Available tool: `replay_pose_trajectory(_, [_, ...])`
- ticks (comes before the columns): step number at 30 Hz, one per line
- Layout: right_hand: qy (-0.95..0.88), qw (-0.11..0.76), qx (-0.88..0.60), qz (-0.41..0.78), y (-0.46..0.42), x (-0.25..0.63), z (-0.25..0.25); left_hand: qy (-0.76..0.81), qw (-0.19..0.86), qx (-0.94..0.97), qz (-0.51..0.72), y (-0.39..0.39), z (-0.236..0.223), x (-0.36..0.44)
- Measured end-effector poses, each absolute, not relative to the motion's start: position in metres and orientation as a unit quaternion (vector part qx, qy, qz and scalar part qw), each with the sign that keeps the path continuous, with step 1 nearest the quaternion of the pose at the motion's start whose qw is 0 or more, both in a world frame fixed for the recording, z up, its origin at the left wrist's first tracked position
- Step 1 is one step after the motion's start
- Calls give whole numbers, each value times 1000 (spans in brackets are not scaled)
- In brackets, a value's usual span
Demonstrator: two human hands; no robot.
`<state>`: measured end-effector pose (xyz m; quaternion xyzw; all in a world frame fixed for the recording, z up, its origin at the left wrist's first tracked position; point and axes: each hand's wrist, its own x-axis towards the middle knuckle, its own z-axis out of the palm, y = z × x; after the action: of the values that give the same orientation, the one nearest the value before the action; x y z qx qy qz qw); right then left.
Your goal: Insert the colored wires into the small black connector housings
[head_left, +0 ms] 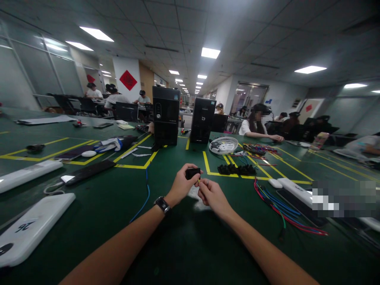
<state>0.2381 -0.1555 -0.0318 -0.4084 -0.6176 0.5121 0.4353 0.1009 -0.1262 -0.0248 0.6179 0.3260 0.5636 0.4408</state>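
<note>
My left hand [181, 184], with a black watch [162, 204] on its wrist, is closed on a small black block-shaped part [192, 173] held above the green table [166, 237]. My right hand [211, 194] is pinched right beside that part on something thin and yellowish that I cannot make out. Both hands meet at the table's middle. A blue cable [145, 198] runs along the table just left of my left wrist.
Two black computer towers [166, 115] [202, 120] stand beyond the hands. A pile of black parts [237, 170], a white fan grille [223, 145] and a bundle of coloured wires [282, 209] lie to the right. White flat devices [29, 229] and a black keyboard [89, 171] lie left. Other people sit at the tables behind.
</note>
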Motion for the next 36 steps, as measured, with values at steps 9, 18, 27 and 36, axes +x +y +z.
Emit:
replay_pose_trajectory(9, [-633, 422, -407, 506, -159, 238, -26, 324, 410, 626, 579, -131, -18, 101])
replay_pose_trajectory(18, [-650, 430, -420, 465, -153, 239, -35, 306, 492, 572, 581, -127, -23, 100])
replay_pose_trajectory(27, [-628, 430, -387, 521, -159, 233, -29, 283, 574, 469, 609, -118, -26, 101])
replay_pose_trajectory(36, [-650, 412, -450, 452, -162, 239, -17, 306, 529, 462, 643, -115, -26, 107])
